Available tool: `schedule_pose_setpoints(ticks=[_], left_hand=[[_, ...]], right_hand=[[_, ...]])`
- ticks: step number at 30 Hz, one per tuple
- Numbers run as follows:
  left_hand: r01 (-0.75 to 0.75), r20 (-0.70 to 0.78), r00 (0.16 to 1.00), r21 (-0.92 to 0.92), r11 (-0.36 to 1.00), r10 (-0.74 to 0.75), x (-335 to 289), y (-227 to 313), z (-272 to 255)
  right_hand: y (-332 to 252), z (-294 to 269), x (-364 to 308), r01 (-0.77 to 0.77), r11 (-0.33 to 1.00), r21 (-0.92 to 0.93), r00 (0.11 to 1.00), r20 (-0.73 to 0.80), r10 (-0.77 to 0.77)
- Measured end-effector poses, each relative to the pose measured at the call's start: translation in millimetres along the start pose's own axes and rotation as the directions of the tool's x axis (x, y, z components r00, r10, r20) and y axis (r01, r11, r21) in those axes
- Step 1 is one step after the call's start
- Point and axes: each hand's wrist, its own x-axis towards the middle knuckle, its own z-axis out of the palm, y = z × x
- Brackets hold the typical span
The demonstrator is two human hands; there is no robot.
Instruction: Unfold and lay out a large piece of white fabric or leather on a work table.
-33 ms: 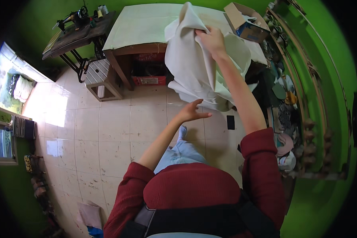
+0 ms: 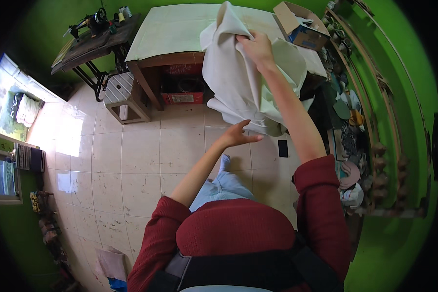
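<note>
A big white sheet of fabric (image 2: 228,73) hangs in loose folds over the front edge of the white-topped table (image 2: 170,29), its lower part near the tiled floor. My right hand (image 2: 259,50) is closed on the sheet's upper part, pinching a raised fold. Below the hanging cloth, my left hand (image 2: 238,136) is held in the air with thumb and fingers apart, holding nothing. Its fingertips are close to the fabric's lower edge; whether they touch it I cannot tell.
An open cardboard box (image 2: 309,35) stands at the table's right end. To the left are a sewing machine (image 2: 90,24) on its stand and a plastic stool (image 2: 121,95). A red box (image 2: 182,97) sits under the table. Cluttered racks (image 2: 370,112) line the right wall.
</note>
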Motion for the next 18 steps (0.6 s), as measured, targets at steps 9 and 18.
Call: schedule_pose_setpoints(ticks=[9, 18], left_hand=[[-0.325, -0.267, 0.924, -0.176, 0.929, 0.273, 24, 19, 5], [-0.141, -0.399, 0.914, -0.141, 0.98, 0.074, 18, 15, -74]], right_hand=[[-34, 17, -47, -0.04, 0.973, 0.229, 0.981, 0.193, -0.005], [21, -67, -83, 0.243, 0.97, -0.01, 0.789, 0.584, -0.191]])
